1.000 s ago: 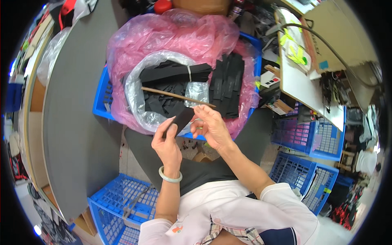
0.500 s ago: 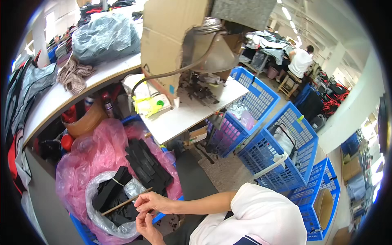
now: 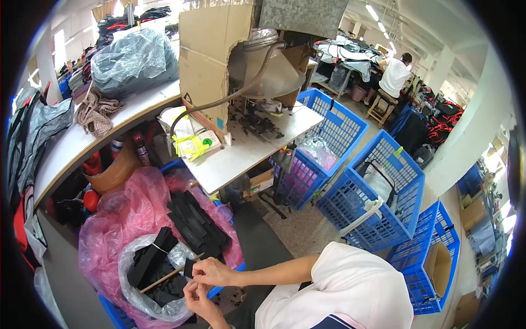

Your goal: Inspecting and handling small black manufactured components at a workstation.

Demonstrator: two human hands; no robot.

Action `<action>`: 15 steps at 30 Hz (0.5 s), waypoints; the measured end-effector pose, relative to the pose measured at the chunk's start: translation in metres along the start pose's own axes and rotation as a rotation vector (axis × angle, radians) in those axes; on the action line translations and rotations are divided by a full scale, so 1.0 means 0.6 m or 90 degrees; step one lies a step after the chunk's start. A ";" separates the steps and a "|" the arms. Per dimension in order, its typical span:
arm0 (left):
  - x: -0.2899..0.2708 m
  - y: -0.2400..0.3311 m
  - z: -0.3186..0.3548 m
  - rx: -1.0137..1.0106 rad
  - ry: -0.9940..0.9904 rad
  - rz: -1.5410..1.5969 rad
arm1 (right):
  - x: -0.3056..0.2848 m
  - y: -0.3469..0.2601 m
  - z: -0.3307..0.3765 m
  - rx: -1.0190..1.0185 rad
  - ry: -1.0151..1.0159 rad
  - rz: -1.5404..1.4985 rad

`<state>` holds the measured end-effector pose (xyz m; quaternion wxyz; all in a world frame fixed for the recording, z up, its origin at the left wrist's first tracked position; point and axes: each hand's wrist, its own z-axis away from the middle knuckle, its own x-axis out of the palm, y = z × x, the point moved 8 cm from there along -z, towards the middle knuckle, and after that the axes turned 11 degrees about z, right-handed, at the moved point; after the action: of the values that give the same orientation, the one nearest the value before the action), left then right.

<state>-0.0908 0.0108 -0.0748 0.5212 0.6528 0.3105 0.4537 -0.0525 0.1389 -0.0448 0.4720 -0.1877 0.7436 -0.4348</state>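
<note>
My right hand [image 3: 215, 272] reaches in from the right with its fingers closed on a small black strip piece [image 3: 189, 268], whose end sticks up past the fingertips. Just below it, my left hand [image 3: 201, 302] is closed in a pinch close to the right fingertips; what it holds, if anything, is hidden. Beside both hands stands a clear plastic bag [image 3: 125, 268] with its mouth folded open. Inside lie a banded bundle of black strips [image 3: 150, 253], loose black pieces and a thin wooden stick [image 3: 164, 278]. More flat black strips [image 3: 197, 222] rest on pink plastic sheeting [image 3: 120, 216].
A white-topped table [image 3: 241, 162] with a cardboard screen [image 3: 205, 60], a hooded machine [image 3: 274, 71] and black scraps stands ahead. Blue plastic crates [image 3: 372, 197] line the right side. A grey bench edge [image 3: 60, 263] is at the left. Another person [image 3: 394, 77] sits far off.
The black piece now shows above my right fingertips, where it was hidden before. My hands have shifted slightly, and the whole view has moved a little.
</note>
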 end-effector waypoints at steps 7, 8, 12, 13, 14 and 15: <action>-0.020 0.044 -0.018 0.040 -0.073 -0.039 | 0.013 -0.004 0.019 0.258 -0.294 -0.473; -0.020 0.028 -0.017 -0.049 -0.098 0.058 | 0.016 -0.003 0.023 0.287 -0.315 -0.503; -0.003 0.027 -0.009 -0.172 -0.120 0.274 | 0.031 -0.003 0.033 0.361 -0.343 -0.636; 0.004 0.030 -0.007 -0.189 -0.109 0.318 | 0.036 -0.002 0.035 0.362 -0.344 -0.635; 0.006 0.031 -0.006 -0.190 -0.107 0.319 | 0.043 -0.003 0.039 0.375 -0.351 -0.685; 0.006 0.031 -0.005 -0.193 -0.093 0.333 | 0.048 -0.005 0.043 0.388 -0.358 -0.735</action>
<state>-0.0932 0.0103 -0.0560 0.4994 0.6562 0.0226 0.5653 -0.0447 0.1054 -0.0627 0.3716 -0.5163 0.2204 -0.7394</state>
